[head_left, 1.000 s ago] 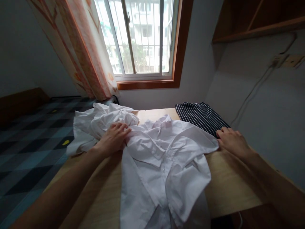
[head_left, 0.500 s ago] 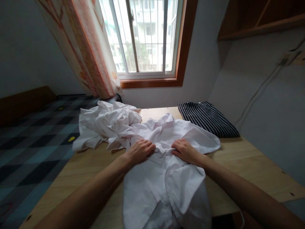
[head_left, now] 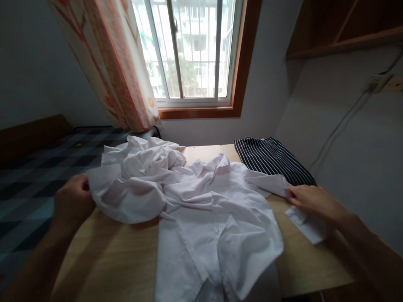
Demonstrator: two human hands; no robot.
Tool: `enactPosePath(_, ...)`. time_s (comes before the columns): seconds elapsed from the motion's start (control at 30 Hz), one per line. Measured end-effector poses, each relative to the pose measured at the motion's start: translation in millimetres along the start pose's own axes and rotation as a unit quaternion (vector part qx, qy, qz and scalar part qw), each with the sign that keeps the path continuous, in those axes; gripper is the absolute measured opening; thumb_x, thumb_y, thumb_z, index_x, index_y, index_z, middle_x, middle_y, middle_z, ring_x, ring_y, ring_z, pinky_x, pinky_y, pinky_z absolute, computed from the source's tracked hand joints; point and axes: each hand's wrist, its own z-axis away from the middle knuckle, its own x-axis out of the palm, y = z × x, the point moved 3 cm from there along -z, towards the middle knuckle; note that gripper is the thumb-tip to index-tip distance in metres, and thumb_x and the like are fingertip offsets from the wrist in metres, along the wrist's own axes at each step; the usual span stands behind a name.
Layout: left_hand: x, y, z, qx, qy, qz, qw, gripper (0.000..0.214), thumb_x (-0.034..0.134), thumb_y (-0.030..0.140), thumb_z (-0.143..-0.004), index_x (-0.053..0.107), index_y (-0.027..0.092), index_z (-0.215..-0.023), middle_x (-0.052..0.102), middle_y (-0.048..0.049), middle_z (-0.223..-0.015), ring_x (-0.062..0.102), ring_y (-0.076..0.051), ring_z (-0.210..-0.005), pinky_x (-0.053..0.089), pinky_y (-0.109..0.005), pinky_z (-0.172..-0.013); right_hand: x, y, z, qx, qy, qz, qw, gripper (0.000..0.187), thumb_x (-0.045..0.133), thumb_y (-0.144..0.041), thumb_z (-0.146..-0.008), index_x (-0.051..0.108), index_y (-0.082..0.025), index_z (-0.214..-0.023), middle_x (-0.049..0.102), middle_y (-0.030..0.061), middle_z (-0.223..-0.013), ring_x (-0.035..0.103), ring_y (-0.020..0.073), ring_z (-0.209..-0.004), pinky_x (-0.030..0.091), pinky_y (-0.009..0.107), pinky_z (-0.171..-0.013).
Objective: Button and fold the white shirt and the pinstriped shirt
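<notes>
A white button-up shirt (head_left: pixel 195 218) lies front up on the wooden table, collar toward the window and hem toward me. Its front is creased, with a flap folded over at the lower right. My left hand (head_left: pixel 75 197) is closed on the end of one sleeve, lifted and pulled out to the left. Out to the right, my right hand (head_left: pixel 311 199) grips the other sleeve, and its cuff hangs below my fingers. The fingertips of both hands are partly hidden.
A crumpled heap of white cloth (head_left: pixel 147 157) touches the shirt at the back left. Folded black-and-white striped fabric (head_left: pixel 270 157) lies at the table's (head_left: pixel 103 256) back right. A bed with a checked cover (head_left: pixel 28 180) adjoins on the left; a wooden shelf (head_left: pixel 343 46) hangs upper right.
My hands have let go of the shirt's middle and moved apart to its two sleeves. Both sleeves are now stretched outward, and the shirt's button front lies more spread out.
</notes>
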Motion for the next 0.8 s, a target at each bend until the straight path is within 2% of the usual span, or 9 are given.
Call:
enactPosePath(0.07,-17.4,12,2,-0.01,0.053,-0.075,0.996,0.023,0.043,0.031,-0.082,0.057,0.024,-0.099,0.062,-0.0043,-0.089,0.054,-0.026,-0.086,0.043,-0.042,-0.074,-10,-7,-7,-0.003,0.067,0.01,0.998,0.011,0.056,-0.029,-0.084,0.063,-0.02,-0.084,0.067,0.011,-0.085,0.063,0.0269,-0.082,0.041,0.034,-0.067)
enactPosePath(0.17,-23.5,67,7,0.065,0.104,-0.146,0.982,0.028,0.038,0.021,-0.087,0.054,0.02,-0.109,0.059,-0.01,-0.113,0.053,-0.031,-0.105,0.042,-0.048,-0.086,-24,-48,-32,-0.042,0.156,-0.055,0.985,0.024,0.053,-0.039,-0.089,0.062,-0.019,-0.101,0.064,0.0128,-0.103,0.059,0.0265,-0.095,0.043,0.035,-0.079)
enactPosePath(0.2,-16.9,89,10,0.111,0.09,-0.131,0.981,0.026,0.039,0.021,-0.088,0.055,0.019,-0.108,0.06,-0.0106,-0.113,0.054,-0.03,-0.104,0.043,-0.046,-0.087,-26,-65,-42,-0.053,0.163,-0.08,0.982,0.029,0.053,-0.042,-0.089,0.061,-0.019,-0.105,0.063,0.0127,-0.108,0.058,0.0259,-0.098,0.042,0.035,-0.081)
enactPosePath(0.27,9.3,130,16,0.208,0.001,-0.076,0.975,0.023,0.048,0.031,-0.09,0.057,0.017,-0.105,0.062,-0.0105,-0.105,0.057,-0.028,-0.099,0.045,-0.043,-0.083,-24,-96,-63,-0.05,0.163,-0.09,0.981,0.038,0.055,-0.047,-0.089,0.058,-0.018,-0.113,0.062,0.0134,-0.112,0.056,0.0267,-0.102,0.041,0.036,-0.085)
enactPosePath(0.37,59.9,169,29,0.274,-0.114,-0.043,0.954,0.03,0.057,0.042,-0.088,0.059,0.015,-0.102,0.064,-0.0124,-0.102,0.058,-0.03,-0.097,0.045,-0.044,-0.08,-11,-130,-87,-0.042,0.143,-0.06,0.987,0.041,0.057,-0.048,-0.088,0.057,-0.017,-0.116,0.062,0.0143,-0.113,0.054,0.0291,-0.107,0.039,0.039,-0.088)
enactPosePath(0.5,108.2,179,41,0.312,-0.167,-0.064,0.933,0.021,0.049,0.03,-0.092,0.06,0.016,-0.08,0.066,-0.0119,-0.085,0.061,-0.03,-0.086,0.043,-0.044,-0.078,10,-144,-104,-0.03,0.094,-0.056,0.994,0.03,0.047,-0.04,-0.095,0.058,-0.016,-0.109,0.065,0.0148,-0.111,0.06,0.0279,-0.102,0.042,0.036,-0.081)
enactPosePath(0.63,119.8,169,36,0.293,-0.151,-0.048,0.943,0.027,0.037,0.021,-0.097,0.058,0.015,-0.082,0.064,-0.0089,-0.075,0.062,-0.024,-0.072,0.042,-0.035,-0.067,17,-142,-111,-0.021,0.045,-0.051,0.997,0.029,0.03,-0.029,-0.101,0.055,-0.017,-0.111,0.068,0.0151,-0.106,0.067,0.025,-0.09,0.044,0.033,-0.073)
enactPosePath(0.7,118.8,163,29,0.274,-0.138,-0.046,0.951,0.028,0.035,0.025,-0.098,0.057,0.015,-0.085,0.063,-0.0077,-0.073,0.062,-0.021,-0.066,0.039,-0.031,-0.06,11,-139,-114,-0.016,0.063,-0.04,0.997,0.031,0.026,-0.03,-0.101,0.053,-0.017,-0.11,0.069,0.0155,-0.103,0.068,0.0247,-0.087,0.043,0.032,-0.071)
enactPosePath(0.8,115.2,160,13,0.277,-0.106,-0.067,0.953,0.031,0.033,0.031,-0.1,0.057,0.014,-0.089,0.062,-0.007,-0.075,0.061,-0.019,-0.063,0.034,-0.028,-0.057,-10,-130,-121,0.021,0.155,-0.037,0.987,0.037,0.021,-0.033,-0.102,0.052,-0.015,-0.106,0.068,0.0155,-0.097,0.067,0.023,-0.081,0.039,0.029,-0.065)
